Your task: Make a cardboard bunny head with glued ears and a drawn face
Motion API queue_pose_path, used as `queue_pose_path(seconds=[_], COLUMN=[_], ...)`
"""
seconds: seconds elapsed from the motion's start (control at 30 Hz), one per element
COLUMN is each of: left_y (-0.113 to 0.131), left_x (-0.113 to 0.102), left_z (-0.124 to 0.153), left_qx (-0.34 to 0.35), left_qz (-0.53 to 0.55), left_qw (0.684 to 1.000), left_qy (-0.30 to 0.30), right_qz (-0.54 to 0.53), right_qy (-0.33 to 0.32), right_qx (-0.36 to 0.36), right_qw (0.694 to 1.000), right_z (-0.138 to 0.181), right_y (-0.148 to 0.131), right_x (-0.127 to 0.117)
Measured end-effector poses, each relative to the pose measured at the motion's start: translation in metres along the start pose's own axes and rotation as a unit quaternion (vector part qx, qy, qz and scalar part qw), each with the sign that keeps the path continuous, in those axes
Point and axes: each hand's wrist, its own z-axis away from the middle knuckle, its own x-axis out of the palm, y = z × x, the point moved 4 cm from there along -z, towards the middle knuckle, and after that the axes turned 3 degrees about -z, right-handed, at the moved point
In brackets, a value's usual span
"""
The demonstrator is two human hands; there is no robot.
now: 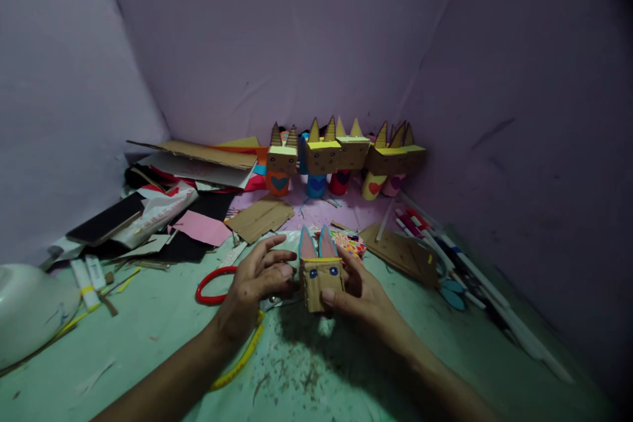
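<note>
A small cardboard animal head (pixel 321 280) with blue eyes and two pink ears edged in blue is held upright just above the green table (pixel 148 343). My right hand (pixel 363 297) grips its right side, thumb on the lower front. My left hand (pixel 254 283) touches its left side with thumb and fingertips, the other fingers spread. A red scissor handle (pixel 210 285) and a yellow strip (pixel 242 359) lie under my left hand.
Several finished cardboard animal figures (pixel 341 158) on coloured tubes stand in a row at the back. Cardboard sheets and coloured paper (pixel 198 171) are piled at the left, markers (pixel 445 241) lie at the right, and a white bowl (pixel 30 310) sits at the far left.
</note>
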Motion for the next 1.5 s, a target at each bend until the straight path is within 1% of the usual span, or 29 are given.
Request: queue_pose_path(seconds=[0.07, 0.2, 0.3, 0.4, 0.47, 0.5, 0.6, 0.63, 0.67, 0.7, 0.77, 0.93, 1.1, 1.23, 1.27, 1.3, 1.33, 1.37, 1.43, 1.47, 1.5], left_y=[-0.002, -0.007, -0.013, -0.016, -0.016, -0.016, -0.013, -0.012, -0.012, -0.012, -0.013, -0.013, -0.011, -0.01, -0.009, -0.009, -0.008, -0.008, -0.009, -0.009, -0.009], left_x=[0.002, 0.013, 0.017, 0.017, 0.015, 0.013, 0.009, 0.008, 0.008, 0.008, 0.009, 0.01, 0.011, 0.012, 0.013, 0.013, 0.013, 0.014, 0.014, 0.015, 0.015], left_z=[0.0, 0.003, 0.003, 0.0, -0.001, -0.001, -0.002, -0.003, -0.003, -0.003, -0.004, -0.003, -0.002, -0.002, -0.002, -0.002, -0.002, -0.001, -0.001, -0.001, -0.001], left_qx=[-0.012, -0.026, -0.033, -0.039, -0.041, -0.04, -0.033, -0.033, -0.035, -0.036, -0.033, -0.03, -0.033, -0.033, -0.031, -0.03, -0.029, -0.029, -0.027, -0.024, -0.021], left_qz=[0.006, -0.001, -0.004, 0.005, 0.013, 0.017, 0.021, 0.019, 0.016, 0.014, 0.007, 0.003, 0.004, 0.0, -0.001, -0.002, -0.004, -0.006, -0.008, -0.009, -0.01], left_qw=[1.0, 0.994, 0.992, 0.994, 0.996, 0.997, 0.999, 0.999, 0.999, 0.999, 0.999, 0.999, 0.999, 0.999, 0.999, 0.999, 0.999, 0.999, 0.999, 0.999, 0.999], left_qy=[-0.025, -0.102, -0.122, -0.106, -0.082, -0.064, -0.019, -0.013, -0.012, -0.013, -0.013, -0.011, -0.015, -0.013, -0.012, -0.013, -0.016, -0.021, -0.033, -0.038, -0.039], right_qz=[0.0, 0.017, 0.016, 0.018, 0.016, 0.015, 0.03, 0.038, 0.043, 0.047, 0.052, 0.121, 0.224, 0.264, 0.276, 0.296, 0.325, 0.362, 0.444, 0.482, 0.513], right_qy=[-0.002, -0.02, -0.023, -0.027, -0.011, 0.014, 0.137, 0.166, 0.181, 0.187, 0.176, 0.145, 0.162, 0.159, 0.155, 0.151, 0.146, 0.138, 0.116, 0.101, 0.087], right_qx=[-0.002, -0.013, -0.019, -0.022, -0.037, -0.058, -0.149, -0.172, -0.186, -0.194, -0.197, -0.172, -0.178, -0.202, -0.224, -0.26, -0.31, -0.365, -0.459, -0.487, -0.502], right_qw=[1.0, 1.0, 0.999, 0.999, 0.999, 0.998, 0.979, 0.97, 0.965, 0.962, 0.963, 0.967, 0.944, 0.929, 0.922, 0.907, 0.881, 0.846, 0.76, 0.721, 0.691], right_z=[0.0, 0.0, 0.001, 0.001, -0.001, -0.001, 0.001, 0.003, 0.004, 0.005, 0.007, 0.009, 0.011, 0.011, 0.012, 0.013, 0.015, 0.018, 0.025, 0.026, 0.027], right_y=[-0.001, -0.002, -0.002, 0.0, -0.002, -0.005, -0.018, -0.023, -0.026, -0.029, -0.032, -0.03, -0.029, -0.031, -0.033, -0.035, -0.038, -0.04, -0.041, -0.04, -0.038], right_x=[0.001, 0.005, 0.007, 0.007, 0.004, 0.0, -0.018, -0.023, -0.026, -0.028, -0.029, -0.024, -0.025, -0.022, -0.02, -0.017, -0.014, -0.01, -0.002, 0.002, 0.004])
